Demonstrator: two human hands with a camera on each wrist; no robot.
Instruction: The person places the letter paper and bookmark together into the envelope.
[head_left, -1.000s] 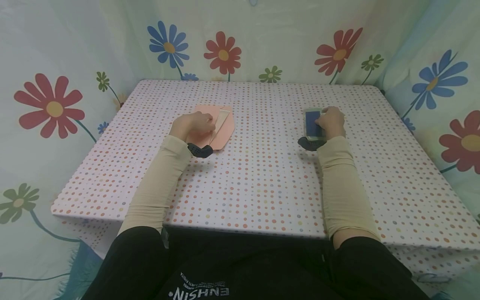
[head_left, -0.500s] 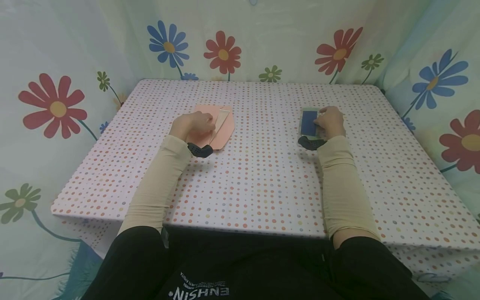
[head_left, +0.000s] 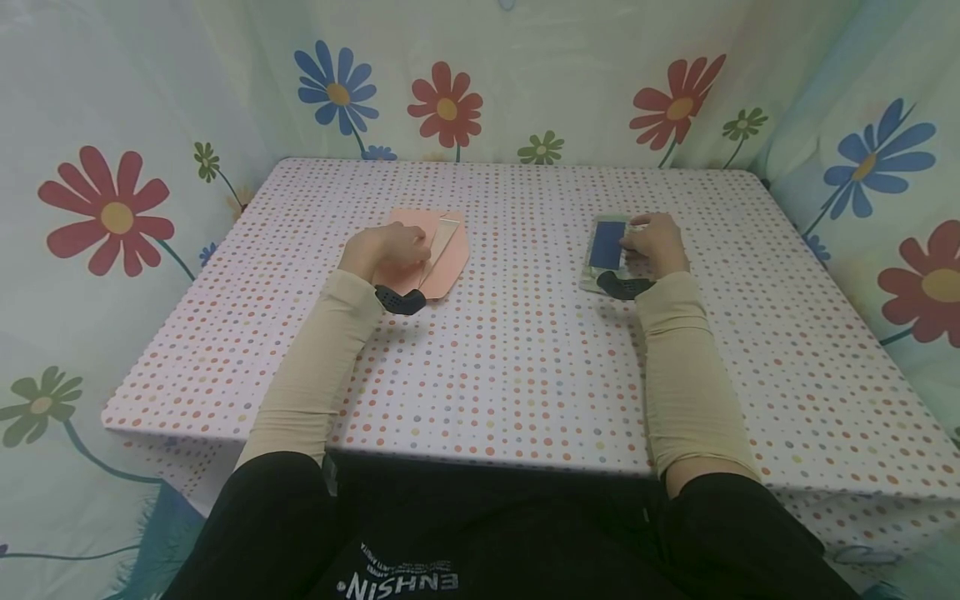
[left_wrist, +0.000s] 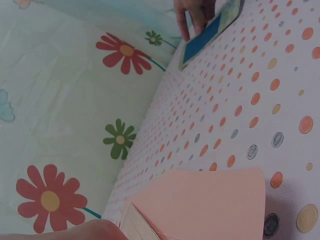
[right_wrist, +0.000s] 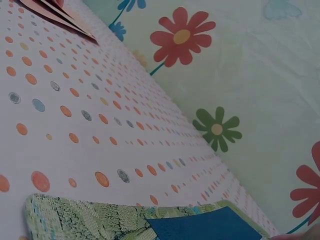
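Observation:
My left hand point(head_left: 388, 247), fingers curled, holds a pink paper envelope point(head_left: 454, 265) on the left half of the table. A pale strip point(head_left: 442, 242) shows at the envelope's opening, and its edge also appears low in the left wrist view. To the right, my right hand point(head_left: 658, 242) pinches the right side of a flat green-patterned card point(right_wrist: 90, 219) with a dark blue rectangle point(head_left: 607, 245) on its face. The card lies close over the tabletop, its right edge partly hidden by the fingers. In the right wrist view the hand is almost wholly out of frame.
A white dotted cloth covers the table point(head_left: 517, 350). Flower-printed curtains point(head_left: 540, 83) rise behind it and along both sides. Black wrist-camera mounts point(head_left: 400, 301) sit at both wrists, and dotted cloth lies between the envelope and the card.
The right hand has shifted slightly left, and the card has slid left and tilted a little, showing more of its face. The left hand and envelope have stayed in place.

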